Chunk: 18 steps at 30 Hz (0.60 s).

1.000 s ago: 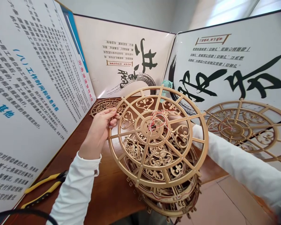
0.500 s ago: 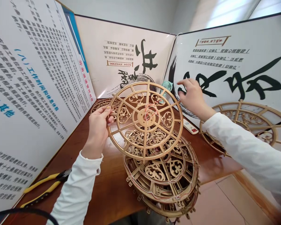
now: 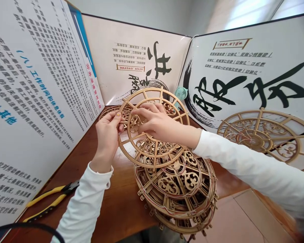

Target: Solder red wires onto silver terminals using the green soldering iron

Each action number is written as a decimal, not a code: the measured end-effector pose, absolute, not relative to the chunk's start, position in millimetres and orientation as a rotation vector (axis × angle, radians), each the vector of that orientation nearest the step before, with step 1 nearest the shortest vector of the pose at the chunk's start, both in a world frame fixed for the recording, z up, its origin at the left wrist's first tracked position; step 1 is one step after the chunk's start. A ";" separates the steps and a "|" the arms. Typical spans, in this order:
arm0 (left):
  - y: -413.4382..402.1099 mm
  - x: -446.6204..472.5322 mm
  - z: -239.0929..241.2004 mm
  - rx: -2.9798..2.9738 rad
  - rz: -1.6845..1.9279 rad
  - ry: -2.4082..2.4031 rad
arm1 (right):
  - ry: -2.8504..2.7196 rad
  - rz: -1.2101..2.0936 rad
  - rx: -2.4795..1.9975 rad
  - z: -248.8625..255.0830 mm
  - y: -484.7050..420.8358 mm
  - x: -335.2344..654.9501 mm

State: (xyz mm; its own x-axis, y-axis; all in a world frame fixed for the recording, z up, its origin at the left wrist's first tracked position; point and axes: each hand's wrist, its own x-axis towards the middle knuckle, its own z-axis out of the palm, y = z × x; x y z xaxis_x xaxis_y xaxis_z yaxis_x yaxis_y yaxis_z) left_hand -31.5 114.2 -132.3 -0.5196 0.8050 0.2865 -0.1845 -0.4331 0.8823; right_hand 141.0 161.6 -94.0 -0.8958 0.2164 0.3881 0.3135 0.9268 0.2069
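Note:
A round gold openwork frame (image 3: pixel 154 166) with spokes and scroll ornaments is held up, tilted, above the table. My left hand (image 3: pixel 107 135) pinches its left rim between thumb and fingers. Across the front of the frame reaches my right hand (image 3: pixel 154 119), its thumb and forefinger apart beside a scroll ornament (image 3: pixel 134 124) near the left rim. That hand and wrist cover the frame's hub. Beneath the frame lies a stack of similar darker gold frames (image 3: pixel 177 189), with thin reddish wires among them.
Yellow-handled pliers (image 3: pixel 49 199) lie at the left on the brown table (image 3: pixel 116 199). Another gold frame (image 3: pixel 263 135) leans at the right, and more frames (image 3: pixel 111 111) lie behind my left hand. A small teal fan (image 3: pixel 180 93) stands by the printed boards (image 3: pixel 142 40).
My right hand has moved left and down, from beyond the frame's right side to in front of its middle. My left hand keeps its hold on the rim.

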 end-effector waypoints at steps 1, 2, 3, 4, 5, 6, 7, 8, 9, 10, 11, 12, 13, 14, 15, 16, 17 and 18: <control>114.5 -31.6 -132.8 0.971 2.000 1.106 | -2.739 -0.392 -0.383 -92.7 162.4 140.1; 114.7 -31.7 -133.1 0.978 1.999 1.106 | -2.757 -0.415 -0.377 -91.3 162.5 139.2; 114.8 -31.5 -133.2 0.983 1.997 1.106 | -2.777 -0.449 -0.367 -89.8 162.2 138.2; 114.8 -31.3 -133.1 0.985 1.995 1.106 | -2.792 -0.490 -0.354 -88.5 161.6 137.2; 114.7 -31.0 -132.9 0.983 1.993 1.106 | -2.804 -0.536 -0.340 -87.7 160.8 136.2; 114.5 -30.7 -132.5 0.976 1.992 1.106 | -2.813 -0.582 -0.326 -87.3 159.8 135.2; 114.3 -30.6 -132.2 0.965 1.993 1.106 | -2.818 -0.620 -0.312 -87.6 158.9 134.2; 114.2 -30.7 -132.0 0.954 1.996 1.106 | -2.820 -0.643 -0.300 -88.6 157.9 133.2; 114.1 -31.0 -131.9 0.949 2.004 1.105 | -2.823 -0.646 -0.296 -90.1 157.1 132.3; 114.2 -31.4 -132.0 0.951 2.014 1.102 | -2.827 -0.623 -0.300 -92.2 156.5 131.5; 114.5 -32.0 -132.3 0.958 2.023 1.098 | -2.829 -0.575 -0.306 -94.6 156.3 131.0; 114.8 -32.7 -132.7 0.968 2.029 1.098 | -2.818 -0.503 -0.316 -97.2 156.5 131.0; 115.3 -33.3 -133.3 0.980 2.031 1.100 | -2.797 -0.409 -0.331 -99.7 157.1 131.5; 115.8 -33.8 -134.0 0.990 2.030 1.105 | -2.763 -0.301 -0.347 -101.8 158.2 132.6; 116.2 -34.2 -134.6 0.996 2.026 1.109 | -2.720 -0.187 -0.361 -103.3 159.6 134.5; 116.6 -34.5 -135.1 0.999 2.022 1.115 | -2.673 -0.076 -0.373 -104.1 161.2 137.1; 116.8 -34.6 -135.4 1.001 2.020 1.122 | -2.629 0.026 -0.387 -104.1 162.9 140.3; 116.9 -34.7 -135.6 1.003 2.018 1.126 | -2.594 0.111 -0.400 -103.5 164.4 143.8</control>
State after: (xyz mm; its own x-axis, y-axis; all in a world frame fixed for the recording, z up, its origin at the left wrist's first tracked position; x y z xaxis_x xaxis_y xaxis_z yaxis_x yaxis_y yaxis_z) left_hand -34.7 116.9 -135.6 -0.5250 0.7898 0.3171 -0.1448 -0.4500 0.8812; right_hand 143.8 164.4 -103.5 -0.8272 0.3020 0.4739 0.2603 0.9533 -0.1531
